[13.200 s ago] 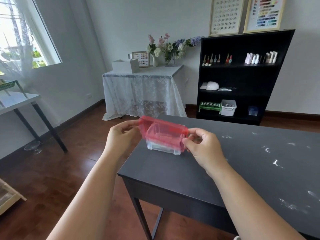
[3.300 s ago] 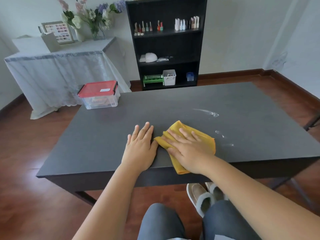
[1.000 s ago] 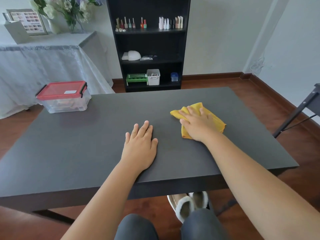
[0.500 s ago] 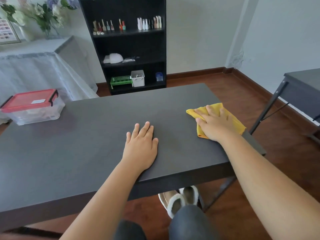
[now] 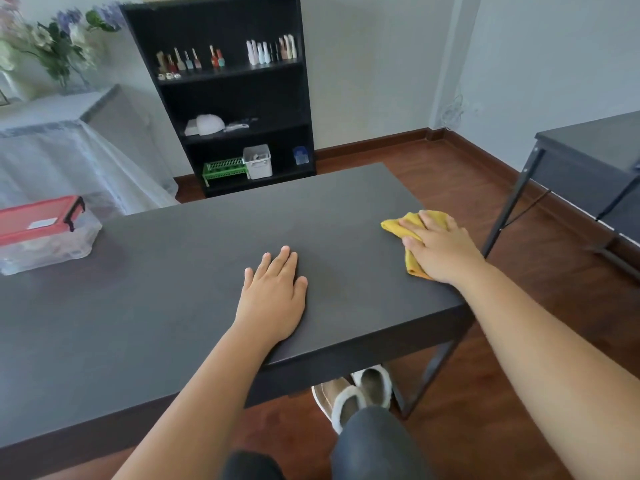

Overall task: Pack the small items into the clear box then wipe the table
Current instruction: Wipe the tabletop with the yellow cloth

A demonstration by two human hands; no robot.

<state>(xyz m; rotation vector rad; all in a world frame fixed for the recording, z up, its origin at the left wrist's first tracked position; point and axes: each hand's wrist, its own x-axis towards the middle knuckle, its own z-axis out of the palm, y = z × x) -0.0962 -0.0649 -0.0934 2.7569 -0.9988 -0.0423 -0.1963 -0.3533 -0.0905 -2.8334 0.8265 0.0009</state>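
Yellow cloth is pressed flat against the dark table under the right hand, whose fingers are spread over it rather than curled, so the cloth is pinned by the palm and not pinched. It lies at the right end of the tabletop, close to the edge, with one corner showing beyond the fingertips and another by the wrist. The left hand is laid open and empty on the table near the front edge, palm down, seemingly as a brace. The clear box is seen at the far left of the same table, well apart from both hands, with its red lid on and a black latch at the corner; pale contents can be made out through the wall, though they are too blurred to be identified. Packing is therefore judged to be done, and the wiping step is the one in hand. No marks or smears can be picked out on the visible surface, so the wipe is taken to be near its end, at least on this side. For the next move, the cloth would need to be drawn back from the edge with steady downward pressure so that it is not pushed off the table, and any part of the top near the box not yet covered would need a pass.
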